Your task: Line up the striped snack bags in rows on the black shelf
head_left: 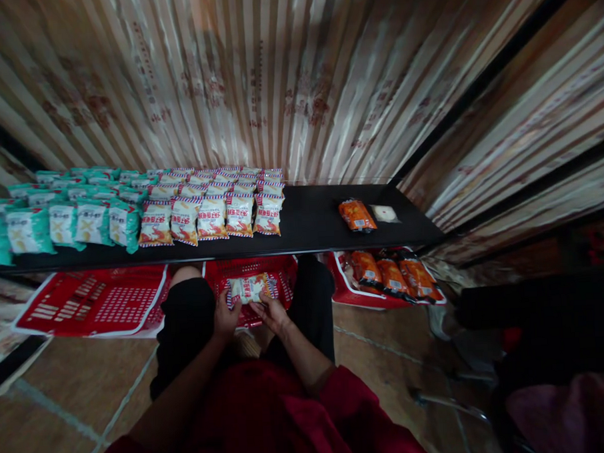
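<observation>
Between my hands I hold a snack bag with white and orange print and striped ends, lying flat over a red basket. My left hand is closed on the bag's left end. On its right end, my right hand grips with the thumb on top. Bags of the same look stand in rows on the black shelf just beyond. My thighs flank the basket, and part of its inside is hidden by my hands and the bag.
Teal snack bags fill the shelf's left side. An orange bag and a white round packet lie at the right. Below are a red basket at left and another holding orange bags. Another person sits at far right.
</observation>
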`<state>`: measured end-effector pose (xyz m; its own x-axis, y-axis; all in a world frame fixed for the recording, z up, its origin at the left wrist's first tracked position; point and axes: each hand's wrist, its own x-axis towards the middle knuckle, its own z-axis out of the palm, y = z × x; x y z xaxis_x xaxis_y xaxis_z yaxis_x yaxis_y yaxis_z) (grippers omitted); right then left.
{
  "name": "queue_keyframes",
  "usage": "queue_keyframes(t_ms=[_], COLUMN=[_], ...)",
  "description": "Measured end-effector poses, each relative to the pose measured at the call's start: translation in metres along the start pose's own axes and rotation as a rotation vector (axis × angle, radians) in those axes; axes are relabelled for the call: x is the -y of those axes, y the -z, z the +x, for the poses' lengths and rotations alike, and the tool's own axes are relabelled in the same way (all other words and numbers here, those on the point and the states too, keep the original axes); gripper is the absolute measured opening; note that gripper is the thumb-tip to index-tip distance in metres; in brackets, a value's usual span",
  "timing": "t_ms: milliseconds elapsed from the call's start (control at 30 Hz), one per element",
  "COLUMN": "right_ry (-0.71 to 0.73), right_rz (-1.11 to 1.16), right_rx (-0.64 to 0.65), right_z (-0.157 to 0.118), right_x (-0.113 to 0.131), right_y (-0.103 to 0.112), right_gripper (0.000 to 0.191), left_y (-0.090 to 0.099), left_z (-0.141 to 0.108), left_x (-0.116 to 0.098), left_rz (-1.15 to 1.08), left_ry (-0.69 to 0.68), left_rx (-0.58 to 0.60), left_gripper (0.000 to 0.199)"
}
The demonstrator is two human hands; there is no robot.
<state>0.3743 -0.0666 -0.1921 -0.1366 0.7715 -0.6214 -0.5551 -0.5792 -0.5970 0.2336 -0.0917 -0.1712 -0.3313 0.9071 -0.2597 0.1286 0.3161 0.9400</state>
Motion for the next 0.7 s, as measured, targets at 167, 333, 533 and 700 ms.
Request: queue_keyframes(t_ms=[167, 333, 533, 700], right_ry=[-0.027, -0.049, -0.056, -0.048], right_rz=[0.014, -0.025, -0.074, -0.11], right_rx=[0.005, 0.039, 0.076, 0.082], right_z=[-0.009, -0.02, -0.028, -0.029], right_x=[0.003, 0.005, 0.007, 0.006], right_y=[-0.003, -0.004, -0.007, -0.007], right_gripper=[0.011, 0.015, 0.019, 0.022], left_y=[0.003, 0.006, 0.011, 0.014], left_z=[-0.001, -0.005, -0.005, -0.006], left_x=[0.003, -0.002, -0.007, -0.009], left_rz=[-0.25, -0.488, -0.635, -0.684], left_ry=[0.188, 0.278, 0.336, 0.352], left_rx=[0.09, 0.103, 0.093, 0.099], left_gripper=[0.016, 0.013, 0.015, 0.009])
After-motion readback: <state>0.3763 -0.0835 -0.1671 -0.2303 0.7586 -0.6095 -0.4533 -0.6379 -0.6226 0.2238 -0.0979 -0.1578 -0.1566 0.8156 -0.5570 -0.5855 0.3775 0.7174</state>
